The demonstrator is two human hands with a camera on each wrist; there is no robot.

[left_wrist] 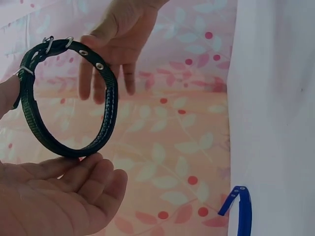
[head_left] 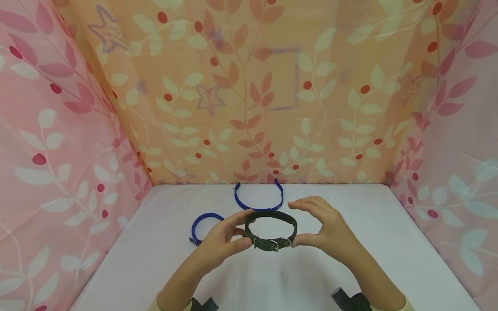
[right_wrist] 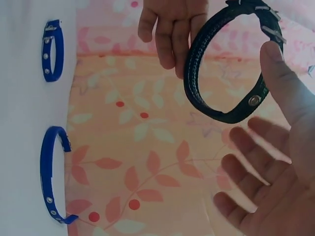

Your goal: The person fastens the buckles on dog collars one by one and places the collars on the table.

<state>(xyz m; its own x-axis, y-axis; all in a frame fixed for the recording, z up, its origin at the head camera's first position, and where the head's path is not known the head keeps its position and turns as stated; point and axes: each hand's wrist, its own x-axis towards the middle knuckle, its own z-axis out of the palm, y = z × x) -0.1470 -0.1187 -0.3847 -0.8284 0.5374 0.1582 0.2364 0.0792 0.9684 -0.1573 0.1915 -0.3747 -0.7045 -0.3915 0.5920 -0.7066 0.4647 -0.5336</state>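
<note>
Dark collar: the thing in hand here, a dark collar [head_left: 264, 245] buckled into a rounded loop, held up over the worktop [head_left: 144, 246] between the two hands, woven-looking strap with pale stitching along the inner face
Metal bits: silvery buckle [head_left: 275, 246] on the side facing the person, rings by it, plus shiny round eyelets [left_wrist: 100, 66] punched through the strap
Left hand: the left hand [head_left: 223, 239] has the loop's left side pinched between thumb and fingers, other fingertips loosely bent
Right hand: the right hand [head_left: 324, 224] is on the opposite side, fingers spread and thumb apart from them, thumb tip right at the strap, can't really tell if it's touching
Closed blue one: a small blue collar [right_wrist: 59, 54] done up in a loop, metal buckle, smooth-looking, lying on the worktop with part of it behind the left hand in the head view
Open blue one: a U-shaped blue strap [right_wrist: 47, 164] near the back edge, both ends toward the backdrop [head_left: 241, 86], eyelets near one end, other end too small to make out
Surroundings: white, softly creased worktop cover, leaf-and-berry printed backdrop, thin-looking fabric
Cut off: black wrist gear [head_left: 352, 300] and pale sleeves [head_left: 402, 306] run out of the head view at the bottom
</note>
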